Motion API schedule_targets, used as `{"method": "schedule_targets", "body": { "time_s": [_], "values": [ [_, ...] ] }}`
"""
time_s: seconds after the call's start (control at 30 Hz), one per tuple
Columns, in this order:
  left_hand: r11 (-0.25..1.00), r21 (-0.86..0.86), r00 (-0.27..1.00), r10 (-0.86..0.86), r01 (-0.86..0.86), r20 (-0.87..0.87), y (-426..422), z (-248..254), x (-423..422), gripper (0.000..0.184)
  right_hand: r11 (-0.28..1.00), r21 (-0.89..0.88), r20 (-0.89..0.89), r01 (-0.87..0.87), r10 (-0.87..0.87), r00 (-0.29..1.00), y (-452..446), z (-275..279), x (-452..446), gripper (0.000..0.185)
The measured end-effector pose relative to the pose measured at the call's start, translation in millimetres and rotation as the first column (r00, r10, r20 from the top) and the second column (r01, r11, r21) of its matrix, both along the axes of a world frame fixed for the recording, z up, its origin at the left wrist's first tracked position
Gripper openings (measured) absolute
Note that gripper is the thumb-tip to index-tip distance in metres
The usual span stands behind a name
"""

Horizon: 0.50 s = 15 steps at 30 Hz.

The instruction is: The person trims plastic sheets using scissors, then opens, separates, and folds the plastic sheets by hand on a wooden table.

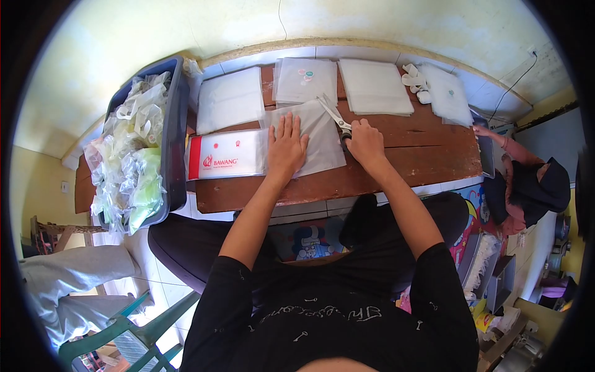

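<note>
1. On the brown bench [415, 149], a clear plastic sheet [323, 146] lies in front of the person, beside a red-ended packet [228, 162].
2. The left grip [287, 146] is spread flat, fingers straight and palm down on the sheet, holding nothing.
3. The right grip [365, 146] is closed round the handles of the scissors [334, 115], whose blades point away over the sheet's far part; whether they touch it, I cannot tell.
4. No cut line can be made out on the sheet, so work on this piece seems barely begun, if at all.
5. Four plastic stacks [375, 87] line the far side; which are finished and which are waiting does not show.
6. At the left, a dark bin [178, 142] is heaped with crumpled plastic [133, 136], perhaps discards from work already done.
</note>
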<state>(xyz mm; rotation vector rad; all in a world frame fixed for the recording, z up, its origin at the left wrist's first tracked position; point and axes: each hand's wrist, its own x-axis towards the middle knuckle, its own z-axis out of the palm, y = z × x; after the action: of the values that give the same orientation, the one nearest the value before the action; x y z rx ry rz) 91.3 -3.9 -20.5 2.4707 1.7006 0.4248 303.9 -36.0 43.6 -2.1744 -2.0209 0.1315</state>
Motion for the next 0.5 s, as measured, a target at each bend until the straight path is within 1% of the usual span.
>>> {"method": "schedule_targets", "body": {
  "time_s": [0.23, 0.5],
  "values": [
    [0.999, 0.039, 1.0, -0.001, 0.002, -0.028, 0, -2, -1, 0.06, 1.0, -0.003, 0.019, -0.009, 0.009, 1.0, 6, 1, 1, 0.031],
    [0.999, 0.047, 1.0, -0.009, 0.009, 0.005, -1, -2, 0, 0.059, 1.0, 0.008, 0.036, -0.025, 0.025, 0.999, 13, 4, 1, 0.031]
  ]
}}
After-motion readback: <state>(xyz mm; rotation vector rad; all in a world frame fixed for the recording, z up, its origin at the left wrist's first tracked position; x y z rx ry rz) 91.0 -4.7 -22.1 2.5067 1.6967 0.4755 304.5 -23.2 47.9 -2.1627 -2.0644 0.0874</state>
